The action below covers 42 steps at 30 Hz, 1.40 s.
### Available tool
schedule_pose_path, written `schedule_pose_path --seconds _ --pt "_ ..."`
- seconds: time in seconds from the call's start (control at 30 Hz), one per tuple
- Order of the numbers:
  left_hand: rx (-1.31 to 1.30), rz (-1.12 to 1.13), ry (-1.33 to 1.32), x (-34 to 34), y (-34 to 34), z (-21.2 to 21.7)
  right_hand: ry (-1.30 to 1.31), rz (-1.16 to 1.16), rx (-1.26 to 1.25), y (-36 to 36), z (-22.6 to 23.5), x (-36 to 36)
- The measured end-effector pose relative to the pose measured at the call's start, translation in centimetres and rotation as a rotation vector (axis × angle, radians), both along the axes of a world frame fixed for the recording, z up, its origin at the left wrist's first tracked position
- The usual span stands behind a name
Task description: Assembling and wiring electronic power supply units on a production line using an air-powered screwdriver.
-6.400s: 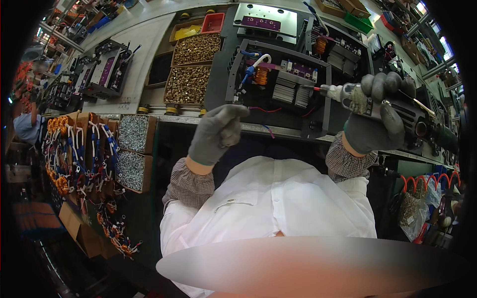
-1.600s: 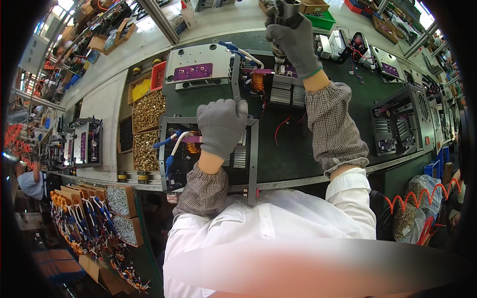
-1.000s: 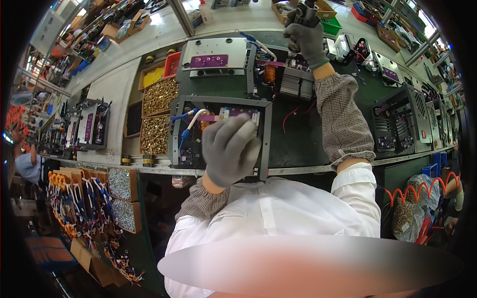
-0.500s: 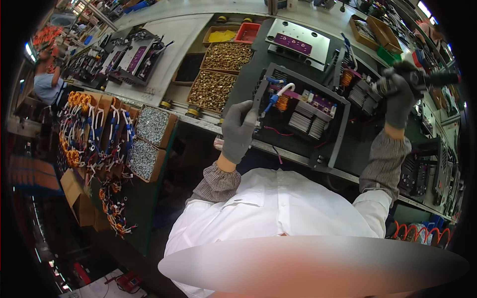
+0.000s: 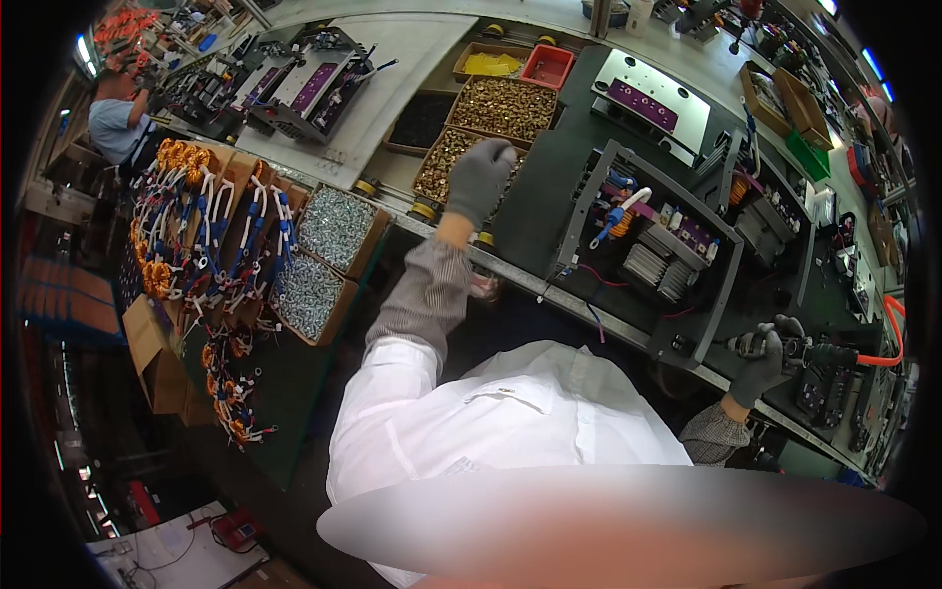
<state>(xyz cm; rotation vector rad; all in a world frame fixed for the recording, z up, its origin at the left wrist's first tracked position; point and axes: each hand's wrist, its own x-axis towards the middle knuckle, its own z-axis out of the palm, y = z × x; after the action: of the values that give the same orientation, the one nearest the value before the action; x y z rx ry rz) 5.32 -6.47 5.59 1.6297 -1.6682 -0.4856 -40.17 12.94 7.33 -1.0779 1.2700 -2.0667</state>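
Observation:
My left hand (image 5: 479,183), in a grey glove, is over the nearer box of small brass-coloured fittings (image 5: 444,163). Its fingers are curled closed, and whatever they may hold is hidden. On the right, close to the bench edge, my gloved right hand (image 5: 759,365) is wrapped around a dark power screwdriver (image 5: 819,355) with an orange hose (image 5: 891,334) at its far end. Between my hands lies an open black metal frame (image 5: 728,294) carrying a purple circuit board (image 5: 692,239), grey heat sinks (image 5: 659,267), a copper coil and a blue-and-white cable (image 5: 620,214).
A second brass-filled box (image 5: 505,106), a red tray (image 5: 548,67) and a dark bin (image 5: 420,120) are farther back. Boxes of silvery screws (image 5: 334,231) and hanging coil cables (image 5: 211,221) stand left. More units (image 5: 770,221) line the bench; a person (image 5: 120,123) is far left.
My left hand has left the frame's side for the brass fittings. My right hand has brought the screwdriver down toward the near bench edge. The view has shifted, so the bench appears farther right.

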Motion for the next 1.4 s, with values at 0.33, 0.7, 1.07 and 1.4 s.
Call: schedule_pose_path --seconds 0.33,0.7,1.07,1.4 --pt "0.439 0.028 -0.763 0.2 -16.3 -4.2 0.037 -0.121 -0.085 -0.2 -0.6 1.2" --pt "0.224 0.132 1.469 6.4 -19.4 -8.2 0.171 0.018 -0.111 -1.3 -1.7 2.4" --pt "0.258 -0.035 1.768 5.2 -17.7 -6.6 0.177 -0.067 -0.085 -0.6 -1.4 3.7" --pt "0.478 -0.576 1.945 4.1 -5.7 1.8 -0.252 0.263 -0.477 0.3 7.3 5.6"
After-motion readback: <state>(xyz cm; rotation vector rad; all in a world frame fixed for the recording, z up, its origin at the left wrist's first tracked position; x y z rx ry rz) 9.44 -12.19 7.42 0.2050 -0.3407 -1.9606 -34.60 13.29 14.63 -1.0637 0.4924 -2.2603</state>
